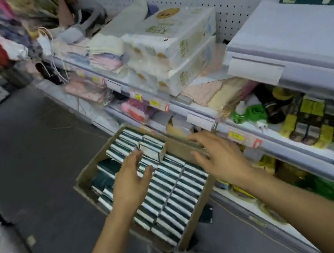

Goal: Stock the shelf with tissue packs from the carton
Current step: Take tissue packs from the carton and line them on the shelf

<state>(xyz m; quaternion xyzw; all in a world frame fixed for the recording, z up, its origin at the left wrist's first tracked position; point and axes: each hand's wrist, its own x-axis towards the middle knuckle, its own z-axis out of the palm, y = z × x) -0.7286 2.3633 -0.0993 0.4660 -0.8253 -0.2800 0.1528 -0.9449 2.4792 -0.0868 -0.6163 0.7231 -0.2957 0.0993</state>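
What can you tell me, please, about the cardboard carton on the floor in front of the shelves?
The cardboard carton is a brown, open-topped box on the grey floor, set at an angle against the bottom of the shelving. It is packed with rows of dark green and white tissue packs standing on edge; a few at the far end stick up, and a gap shows at its left side. The left hand and right hand are spread open over it, holding nothing.

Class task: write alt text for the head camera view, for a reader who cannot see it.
Two open hands, left hand and right hand, reach over a cardboard carton on the floor, packed with rows of dark green tissue packs. Beside it stand shop shelves with white tissue bundles.
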